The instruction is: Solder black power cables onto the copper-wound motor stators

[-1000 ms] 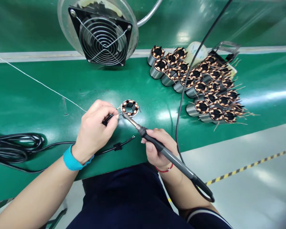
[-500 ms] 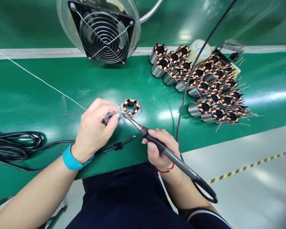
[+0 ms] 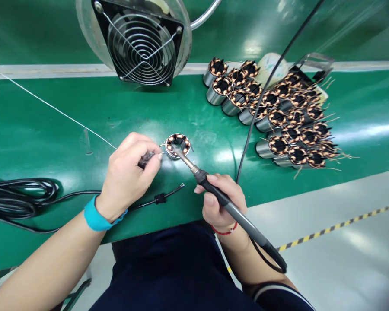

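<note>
A ring-shaped motor stator with copper coils (image 3: 187, 142) stands on the green table just right of my left fingertips. My left hand (image 3: 131, 170) is closed in a pinch at the stator's thin wires; a dark piece shows between its fingers, and a long white strand (image 3: 61, 111) runs from it to the upper left. My right hand (image 3: 223, 201) grips the dark handle of a soldering iron (image 3: 236, 214). The iron's metal tip is over the near left part of the stator; whether it touches is too small to tell.
A fan with a wire guard (image 3: 144, 56) hangs at the back. Several stators in metal sleeves (image 3: 267, 149) stand at the right, beneath a hanging black cord (image 3: 253, 121). Coiled black cable (image 3: 22, 201) lies left; its stripped end is near the front edge.
The soldering iron's tip has moved right, from my left fingertips to over the stator. The smoke near my left fingertips is gone. My left hand has barely moved.
</note>
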Tool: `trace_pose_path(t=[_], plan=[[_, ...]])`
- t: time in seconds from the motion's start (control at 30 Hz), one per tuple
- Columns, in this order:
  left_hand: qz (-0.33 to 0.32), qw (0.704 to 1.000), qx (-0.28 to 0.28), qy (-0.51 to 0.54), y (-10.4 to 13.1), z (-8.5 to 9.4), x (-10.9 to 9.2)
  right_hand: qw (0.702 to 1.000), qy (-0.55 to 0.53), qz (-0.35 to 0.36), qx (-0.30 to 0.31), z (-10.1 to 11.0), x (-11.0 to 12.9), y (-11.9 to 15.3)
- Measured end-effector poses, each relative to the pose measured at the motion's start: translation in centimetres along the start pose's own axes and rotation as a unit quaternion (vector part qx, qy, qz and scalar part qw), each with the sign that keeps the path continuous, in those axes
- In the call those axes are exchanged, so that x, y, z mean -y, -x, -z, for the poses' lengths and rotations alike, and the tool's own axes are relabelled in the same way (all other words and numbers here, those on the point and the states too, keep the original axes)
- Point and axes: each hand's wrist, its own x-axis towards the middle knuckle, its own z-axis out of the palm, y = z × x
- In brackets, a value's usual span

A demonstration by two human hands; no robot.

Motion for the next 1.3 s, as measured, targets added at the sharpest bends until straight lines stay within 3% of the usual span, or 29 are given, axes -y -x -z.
trace_pose_path(t=[0.4, 0.6, 0.73, 0.8, 1.1, 1.3], plan=[[-0.012, 1.000, -0.010, 0.004, 0.0, -0.1, 0.1, 1.000, -0.002, 0.010, 0.007, 0.0, -0.1, 0.1], [-0.011, 1.000, -0.001, 0.019, -0.1, 0.0, 0.1, 0.993, -0.004, -0.056, 0.108, -0.2, 0.1, -2.5], [-0.025, 0.999, -0.006, 0.025, -0.2, 0.0, 0.2, 0.977, 0.049, -0.035, 0.203, -0.6, 0.2, -5.0], [-0.019, 0.999, 0.004, 0.032, -0.3, 0.1, 0.2, 0.972, 0.073, -0.030, 0.223, -1.0, 0.1, -5.6], [0.074, 0.989, 0.055, 0.111, -0.7, 0.4, 1.1, 0.959, 0.133, -0.040, 0.247, -3.4, -0.9, -6.4], [0.186, 0.952, 0.083, 0.229, -1.2, 0.4, 1.1, 0.958, 0.142, -0.040, 0.246, -3.6, -1.0, -6.6]])
